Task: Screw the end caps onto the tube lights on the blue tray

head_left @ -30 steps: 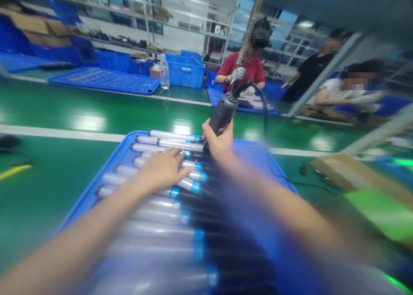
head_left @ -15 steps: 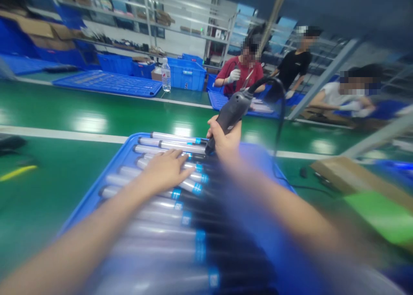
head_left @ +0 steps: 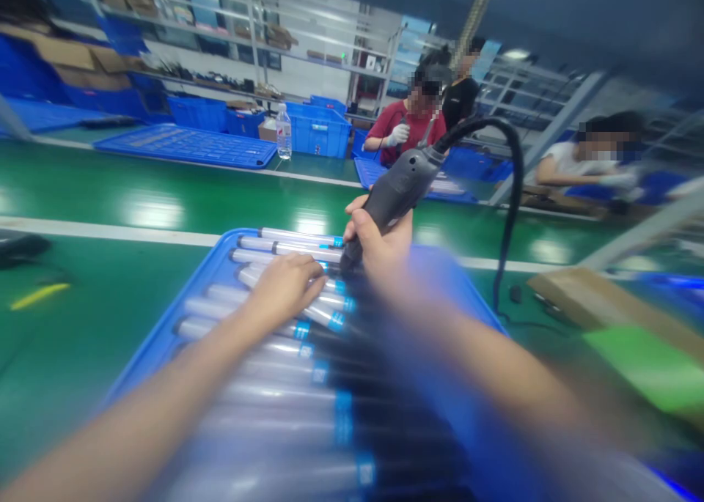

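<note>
Several silver-and-black tubes (head_left: 291, 249) with blue bands lie side by side in our blue tray (head_left: 165, 348), which sits on the green conveyor belt (head_left: 110, 194). We rest our left hand (head_left: 283, 289) spread across the tubes, while our right hand (head_left: 379, 242) wraps firmly around a black corded power tool (head_left: 399, 183), its tip down among them.
</note>
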Tool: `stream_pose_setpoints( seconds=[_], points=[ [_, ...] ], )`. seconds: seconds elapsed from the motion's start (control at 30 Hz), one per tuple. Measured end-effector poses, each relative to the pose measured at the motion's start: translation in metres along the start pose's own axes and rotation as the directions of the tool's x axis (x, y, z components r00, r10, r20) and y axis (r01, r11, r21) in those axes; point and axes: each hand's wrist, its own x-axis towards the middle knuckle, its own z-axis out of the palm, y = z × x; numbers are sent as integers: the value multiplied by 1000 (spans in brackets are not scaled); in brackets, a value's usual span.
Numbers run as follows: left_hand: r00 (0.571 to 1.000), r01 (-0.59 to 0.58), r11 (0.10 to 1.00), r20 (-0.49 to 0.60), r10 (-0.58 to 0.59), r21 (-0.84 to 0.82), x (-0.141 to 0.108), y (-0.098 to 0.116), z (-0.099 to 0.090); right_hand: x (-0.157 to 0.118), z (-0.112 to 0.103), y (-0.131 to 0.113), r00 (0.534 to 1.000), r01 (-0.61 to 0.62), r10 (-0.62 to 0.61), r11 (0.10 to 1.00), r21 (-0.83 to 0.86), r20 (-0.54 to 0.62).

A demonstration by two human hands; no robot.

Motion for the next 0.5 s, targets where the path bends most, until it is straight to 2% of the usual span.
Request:
stream_pose_setpoints(
  seconds=[0.1, 0.17, 0.27, 0.4, 0.5],
  points=[
    [999, 21, 999, -39, -23, -42, 1, 3, 2, 7, -12, 6, 996, -26, 23, 999, -30, -84],
    [999, 8, 997, -50, -12, -79, 3, 5, 3, 5, -12, 4, 993, -48, 48, 999, -3, -104],
    [1000, -13, 996, -14, 11, -91, 3, 9, 3, -6, -1, -6, 996, -73, 74, 997, 21, -54],
    [998, 6, 1000, 59, -5, -16, 2, 10, -1, -16, 16, -14, 997, -71, 71, 997, 3, 21],
    [996, 57, 996, 58, -61, 71, 4, 5, -3, -7, 9, -6, 999, -44, 43, 998, -42, -17]
  ],
)
